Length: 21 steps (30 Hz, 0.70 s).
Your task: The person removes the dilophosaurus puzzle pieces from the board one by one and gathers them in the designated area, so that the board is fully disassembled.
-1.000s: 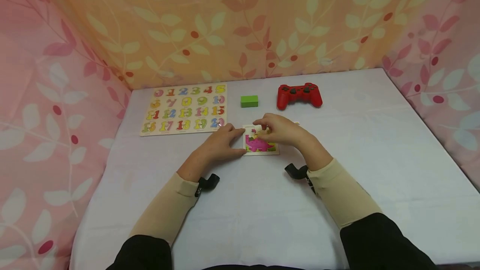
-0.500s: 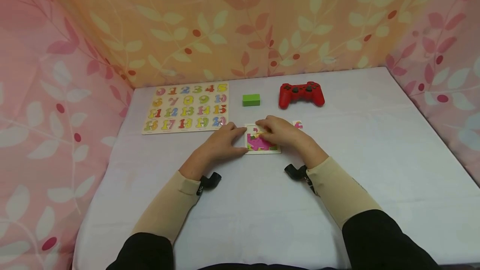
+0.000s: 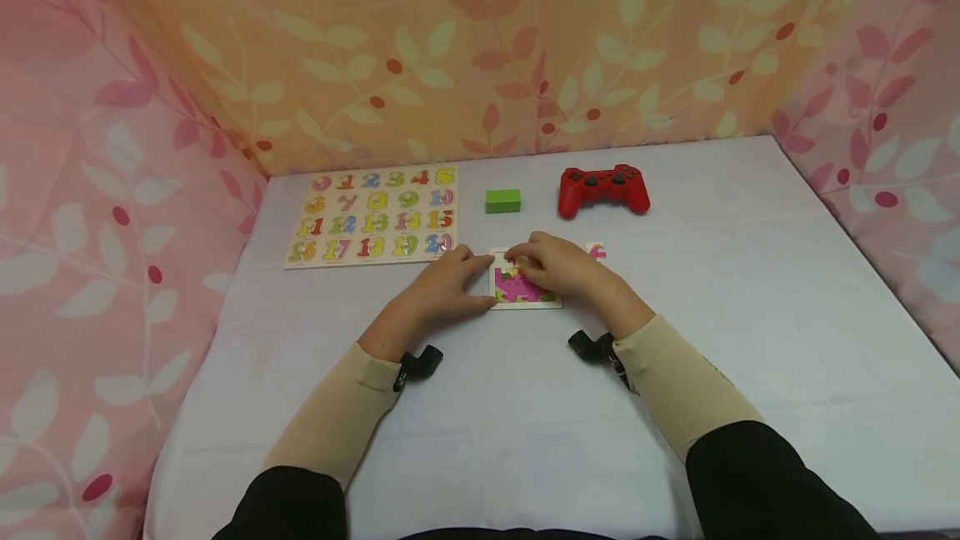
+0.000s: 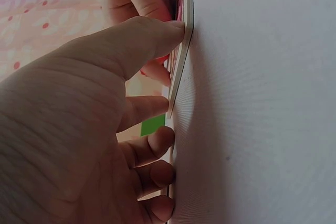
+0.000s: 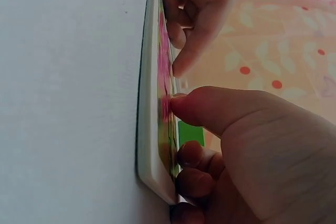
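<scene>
A small jigsaw puzzle [image 3: 517, 288] with a pink dinosaur picture and a pale frame lies flat on the table in the head view. My left hand [image 3: 437, 297] holds its left edge, thumb at the near corner and index finger at the far one. The left wrist view shows that thumb [image 4: 173, 32] against the frame's rim. Over the puzzle's upper part, my right hand [image 3: 558, 265] rests its thumb and fingers on the pieces and hides some. The right thumb [image 5: 186, 107] touches the picture surface. A loose puzzle piece [image 3: 596, 251] lies just beyond the right hand.
A wooden number board [image 3: 375, 215] lies at the back left. Behind the puzzle sits a green block [image 3: 502, 201], with a red game controller [image 3: 603, 190] to its right. Patterned curtains [image 3: 480, 48] enclose the white table [image 3: 495, 423] at the back and sides.
The right hand has lowered from above the puzzle with a piece onto its surface, then its index finger has shifted slightly left. The left hand stays at the puzzle's left edge.
</scene>
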Each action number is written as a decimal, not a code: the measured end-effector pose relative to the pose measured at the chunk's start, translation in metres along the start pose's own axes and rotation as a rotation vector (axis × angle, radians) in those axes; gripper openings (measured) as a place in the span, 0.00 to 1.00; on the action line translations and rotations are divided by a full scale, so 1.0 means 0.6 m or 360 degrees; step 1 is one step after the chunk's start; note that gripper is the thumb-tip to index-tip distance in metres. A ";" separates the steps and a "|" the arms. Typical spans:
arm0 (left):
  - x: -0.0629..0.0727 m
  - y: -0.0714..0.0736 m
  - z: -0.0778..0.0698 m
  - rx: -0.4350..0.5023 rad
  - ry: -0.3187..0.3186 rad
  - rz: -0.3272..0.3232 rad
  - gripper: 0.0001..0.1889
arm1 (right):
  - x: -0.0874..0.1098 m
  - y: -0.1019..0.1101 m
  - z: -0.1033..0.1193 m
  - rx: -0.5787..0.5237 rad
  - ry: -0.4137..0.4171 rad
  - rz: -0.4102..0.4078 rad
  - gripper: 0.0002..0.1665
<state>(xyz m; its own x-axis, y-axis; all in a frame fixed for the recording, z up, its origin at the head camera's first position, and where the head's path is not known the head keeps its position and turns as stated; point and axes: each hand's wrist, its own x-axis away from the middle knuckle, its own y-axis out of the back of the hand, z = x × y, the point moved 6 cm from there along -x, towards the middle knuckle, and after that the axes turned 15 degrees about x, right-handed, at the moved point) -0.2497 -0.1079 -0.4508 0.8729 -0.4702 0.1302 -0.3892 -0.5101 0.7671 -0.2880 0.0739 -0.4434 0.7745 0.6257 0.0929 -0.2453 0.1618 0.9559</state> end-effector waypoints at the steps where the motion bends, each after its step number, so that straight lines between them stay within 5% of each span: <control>1: 0.000 0.000 -0.001 0.0000 0.0001 0.0000 0.41 | 0.000 0.000 0.000 -0.0002 0.0002 -0.0007 0.22; 21: -0.001 0.003 -0.005 -0.0003 -0.0020 -0.0010 0.41 | -0.008 -0.001 -0.007 -0.0052 -0.0141 -0.0090 0.18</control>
<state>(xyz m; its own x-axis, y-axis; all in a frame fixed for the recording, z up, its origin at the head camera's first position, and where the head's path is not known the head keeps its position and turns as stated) -0.2498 -0.1062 -0.4476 0.8714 -0.4763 0.1174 -0.3832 -0.5116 0.7690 -0.2941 0.0741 -0.4457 0.8360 0.5450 0.0647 -0.2175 0.2207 0.9508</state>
